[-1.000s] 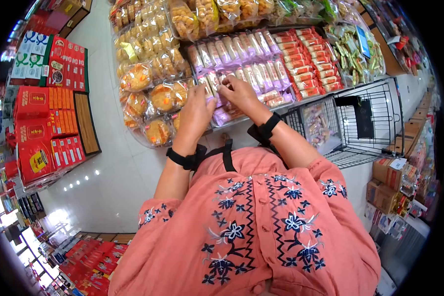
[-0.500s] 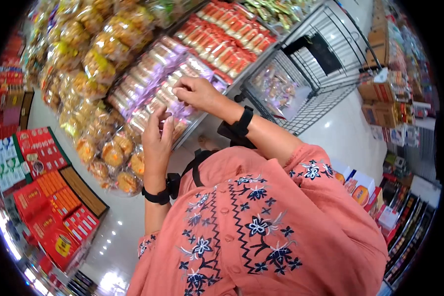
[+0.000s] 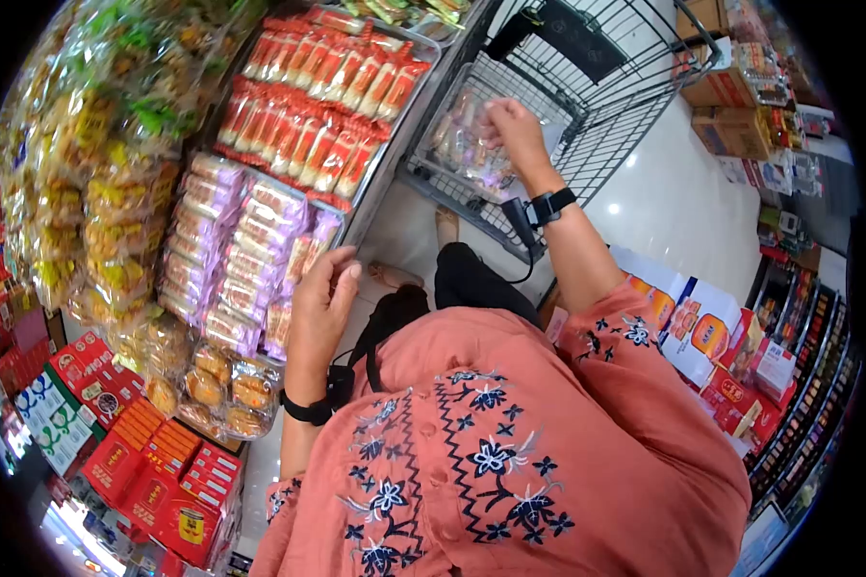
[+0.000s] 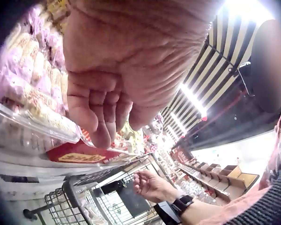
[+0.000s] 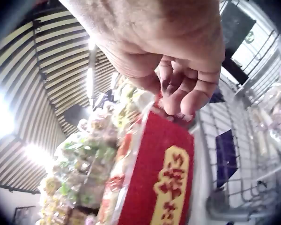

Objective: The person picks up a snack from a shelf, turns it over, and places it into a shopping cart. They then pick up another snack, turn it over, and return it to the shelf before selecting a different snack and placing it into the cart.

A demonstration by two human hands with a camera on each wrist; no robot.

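One shopping cart (image 3: 635,106) stands beyond the corner of the display. Inside it lies one batch of small wrapped packets (image 3: 467,144), some with purple showing, in clear plastic; whether that is a bag or a box cannot be told, and the packets overlap too much to count.

Two neighbouring sections of the display hold long wrapped bars. The red-wrapped bars (image 3: 303,144) lie mostly in two rows, with a few crosswise along the edges. Beside them, the purple-wrapped bars (image 3: 250,255) form two fuller columns and a shorter third one at the near edge. Round pastries (image 3: 250,389) in clear wrapping sit next to the purple section, and large clear bags (image 3: 115,212) of yellowish goods stand behind.

The person's right hand (image 3: 515,130) reaches out over the cart, above the clear-wrapped packets, palm side turned down, with fingers loosely bent and nothing visible in them. Contact with the packets cannot be confirmed. The left hand (image 3: 322,308) hangs beside the near edge of the purple section, its fingers relaxed, slightly bent and empty. Each wrist wears one black band (image 3: 553,205).
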